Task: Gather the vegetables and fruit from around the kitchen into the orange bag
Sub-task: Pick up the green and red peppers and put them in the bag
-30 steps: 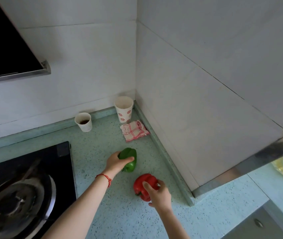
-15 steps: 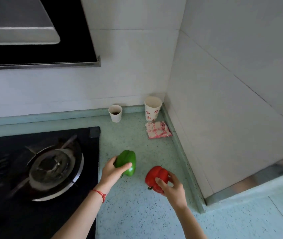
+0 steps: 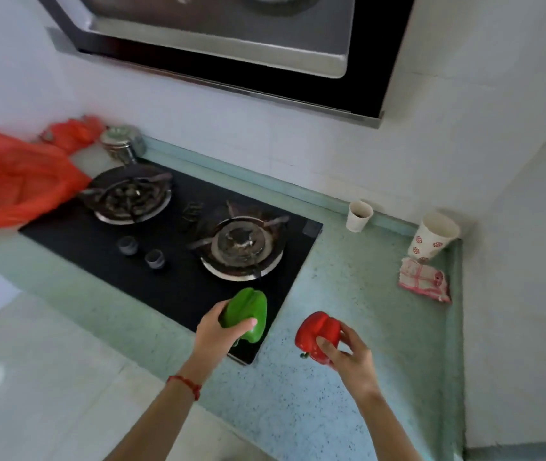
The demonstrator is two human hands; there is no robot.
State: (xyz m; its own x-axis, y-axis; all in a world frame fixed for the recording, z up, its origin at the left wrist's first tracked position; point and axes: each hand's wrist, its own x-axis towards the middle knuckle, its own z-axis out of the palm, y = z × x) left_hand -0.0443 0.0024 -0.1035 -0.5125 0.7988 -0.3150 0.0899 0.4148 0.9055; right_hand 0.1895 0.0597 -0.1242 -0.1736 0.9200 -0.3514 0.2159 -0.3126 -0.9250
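Note:
My left hand grips a green bell pepper, held in the air over the near right corner of the black gas hob. My right hand grips a red bell pepper above the speckled green counter, its stem pointing down and left. The orange bag lies crumpled at the far left of the counter, its edge draped against the left burner.
A range hood hangs over the hob. A metal jar stands behind the left burner. Two paper cups and a folded red-checked cloth sit in the right corner by the walls.
Both peppers have been lifted off the counter and carried left. My view has swung left, bringing the whole hob and the orange bag into sight.

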